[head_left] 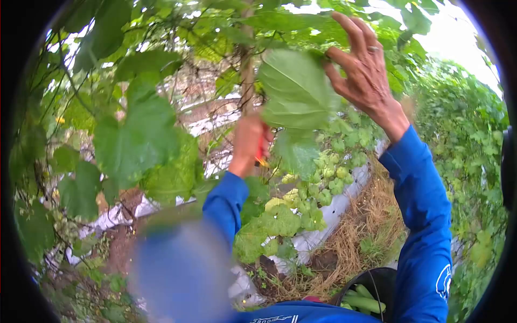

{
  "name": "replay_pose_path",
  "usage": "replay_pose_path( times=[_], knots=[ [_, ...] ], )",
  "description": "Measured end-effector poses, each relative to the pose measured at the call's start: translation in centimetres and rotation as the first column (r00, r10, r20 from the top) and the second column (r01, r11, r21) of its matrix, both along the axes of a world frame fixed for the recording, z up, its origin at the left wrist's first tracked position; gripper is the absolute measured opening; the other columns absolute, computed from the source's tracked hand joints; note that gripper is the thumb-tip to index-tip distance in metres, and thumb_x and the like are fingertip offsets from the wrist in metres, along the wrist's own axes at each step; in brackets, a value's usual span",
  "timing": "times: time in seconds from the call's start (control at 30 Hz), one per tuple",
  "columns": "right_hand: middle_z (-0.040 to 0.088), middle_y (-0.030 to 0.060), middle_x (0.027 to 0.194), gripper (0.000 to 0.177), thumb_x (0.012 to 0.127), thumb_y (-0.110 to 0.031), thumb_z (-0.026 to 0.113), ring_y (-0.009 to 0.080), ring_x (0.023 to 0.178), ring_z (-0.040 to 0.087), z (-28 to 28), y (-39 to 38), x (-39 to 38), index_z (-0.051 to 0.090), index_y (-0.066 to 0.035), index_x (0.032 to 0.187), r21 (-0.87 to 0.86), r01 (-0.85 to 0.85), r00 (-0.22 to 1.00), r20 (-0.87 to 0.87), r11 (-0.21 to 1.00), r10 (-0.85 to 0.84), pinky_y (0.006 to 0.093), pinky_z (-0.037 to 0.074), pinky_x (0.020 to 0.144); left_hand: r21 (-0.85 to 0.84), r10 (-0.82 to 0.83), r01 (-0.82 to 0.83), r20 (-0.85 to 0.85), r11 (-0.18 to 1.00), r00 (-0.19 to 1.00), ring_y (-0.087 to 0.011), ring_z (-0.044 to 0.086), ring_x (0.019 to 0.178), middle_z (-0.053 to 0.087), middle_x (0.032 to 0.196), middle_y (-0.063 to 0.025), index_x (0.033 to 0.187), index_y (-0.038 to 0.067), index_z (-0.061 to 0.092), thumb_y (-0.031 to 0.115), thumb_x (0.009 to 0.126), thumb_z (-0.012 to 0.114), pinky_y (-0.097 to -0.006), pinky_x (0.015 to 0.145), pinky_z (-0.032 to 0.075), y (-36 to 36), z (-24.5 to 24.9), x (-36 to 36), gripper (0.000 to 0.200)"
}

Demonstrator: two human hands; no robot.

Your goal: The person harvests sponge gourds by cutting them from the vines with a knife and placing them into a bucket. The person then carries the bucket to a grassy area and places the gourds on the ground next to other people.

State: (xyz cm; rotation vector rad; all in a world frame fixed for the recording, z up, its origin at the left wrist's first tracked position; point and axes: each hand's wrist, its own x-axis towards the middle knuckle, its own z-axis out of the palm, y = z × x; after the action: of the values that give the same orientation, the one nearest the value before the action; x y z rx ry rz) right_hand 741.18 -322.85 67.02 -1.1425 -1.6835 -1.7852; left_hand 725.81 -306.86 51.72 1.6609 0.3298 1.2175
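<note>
My right hand [366,72] is raised at the upper right, its thumb and a finger at the edge of a broad green leaf [293,89] whose pale, veined underside faces me. Its other fingers stretch upward into the foliage. Lower and to the left, my left hand [249,141] is closed around a red-handled tool [262,148], blurred and mostly hidden by the fingers. That hand is beside a thin upright post [246,70], just left of the leaf. The tool's working end is hidden.
Large vine leaves [137,134] hang at the left, with dense vines [458,134] along the right. A dark bucket [377,270] holding several long green vegetables [363,301] is at my front. Dry straw [371,215] and pale ground sheeting [336,210] lie below.
</note>
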Motion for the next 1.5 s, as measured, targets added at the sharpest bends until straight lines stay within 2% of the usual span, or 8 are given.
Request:
replay_pose_path(
  times=[0.1,0.2,0.33,0.6,0.9,1.13,1.27,1.5],
  knots=[
    [0.041,0.0118,0.138,0.01,0.071,-0.019,0.064,0.034,0.125,0.039,1.1,0.8,0.0,0.063,-0.012,0.078,0.084,-0.073,0.995,0.079,0.994,0.067,0.0494,0.039,0.091,-0.282,-0.196,0.387,0.526,0.878,0.828,-0.0224,0.068,0.073,0.067,0.088,-0.0105,0.106,0.005,0.061,0.042,0.096,0.047,-0.0366,0.064,0.058,3.8,5.0,0.9,0.041],
    [0.045,0.0075,0.137,0.01,0.071,-0.019,0.062,0.0339,0.121,0.045,1.2,1.8,-0.4,0.064,-0.013,0.078,-0.029,-0.068,0.997,0.03,0.997,0.069,0.0491,0.037,0.096,-0.183,-0.38,0.561,0.567,0.807,0.731,-0.0239,0.067,0.075,0.066,0.089,-0.0114,0.105,0.003,0.058,0.046,0.097,0.042,-0.0393,0.067,0.058,8.7,8.6,2.3,0.046],
    [0.057,0.0084,0.078,0.011,0.074,-0.015,0.056,0.0215,0.07,0.059,-0.6,4.0,0.9,0.056,-0.005,0.071,-0.293,-0.071,0.997,-0.055,0.953,0.057,0.0376,0.05,0.053,-0.212,-0.482,0.6,0.423,0.771,0.768,-0.0214,0.064,0.068,0.065,0.084,-0.0105,0.101,0.004,0.057,0.047,0.097,0.041,-0.036,0.06,0.055,8.2,8.0,4.8,0.047],
    [0.053,0.0135,0.074,0.017,0.08,-0.016,0.057,0.032,0.065,0.055,-8.7,-1.6,9.8,0.049,-0.002,0.073,-0.476,-0.213,0.942,-0.331,0.854,0.051,0.0431,0.046,0.055,-0.305,-0.374,0.279,-0.32,0.91,0.87,-0.0166,0.058,0.053,0.062,0.073,-0.0086,0.093,0.004,0.057,0.05,0.096,0.04,-0.0296,0.047,0.049,3.2,-5.7,8.6,0.049],
    [0.057,0.0152,0.109,0.035,0.084,-0.039,0.065,0.0302,0.109,0.054,-18.3,-10.2,30.6,0.062,-0.01,0.103,-0.839,-0.348,0.611,-0.541,0.418,-0.577,0.0408,0.044,0.093,-0.129,-0.089,0.061,-0.224,0.99,0.971,-0.0074,0.041,0.034,0.052,0.055,-0.0025,0.078,0.007,0.052,0.051,0.096,0.04,-0.0226,0.03,0.033,-0.7,-8.1,20.3,0.05],
    [0.064,0.0101,0.098,0.03,0.081,-0.023,0.067,0.0201,0.08,0.063,0.6,-8.0,46.5,0.064,-0.004,0.104,-0.365,-0.316,0.724,-0.689,0.876,-0.025,0.0344,0.053,0.073,0.219,-0.044,0.069,-0.117,0.973,0.992,-0.0069,0.044,0.039,0.054,0.058,-0.0022,0.082,0.004,0.055,0.05,0.097,0.04,-0.0212,0.034,0.033,-7.1,3.9,34.3,0.05],
    [0.059,0.0195,0.116,0.044,0.088,-0.038,0.058,0.0216,0.085,0.065,13.0,-3.2,49.2,0.06,0.0,0.108,0.233,-0.764,0.289,-0.711,0.602,0.641,0.0328,0.056,0.078,0.337,-0.081,0.091,-0.043,0.937,0.996,-0.0063,0.045,0.041,0.054,0.059,-0.002,0.08,0.005,0.056,0.049,0.098,0.038,-0.0214,0.037,0.035,-11.2,6.8,38.2,0.051],
    [0.059,0.0073,0.108,0.046,0.089,-0.043,0.06,0.0194,0.103,0.055,15.7,-1.0,50.9,0.057,-0.008,0.118,-0.033,-0.985,0.098,-0.91,0.167,0.402,0.0346,0.052,0.071,0.631,0.038,0.041,-0.111,0.775,0.993,-0.0083,0.048,0.044,0.054,0.057,-0.0038,0.076,0.002,0.057,0.034,0.101,0.036,-0.0248,0.042,0.036,-14.0,5.7,39.2,0.046]
  ],
)
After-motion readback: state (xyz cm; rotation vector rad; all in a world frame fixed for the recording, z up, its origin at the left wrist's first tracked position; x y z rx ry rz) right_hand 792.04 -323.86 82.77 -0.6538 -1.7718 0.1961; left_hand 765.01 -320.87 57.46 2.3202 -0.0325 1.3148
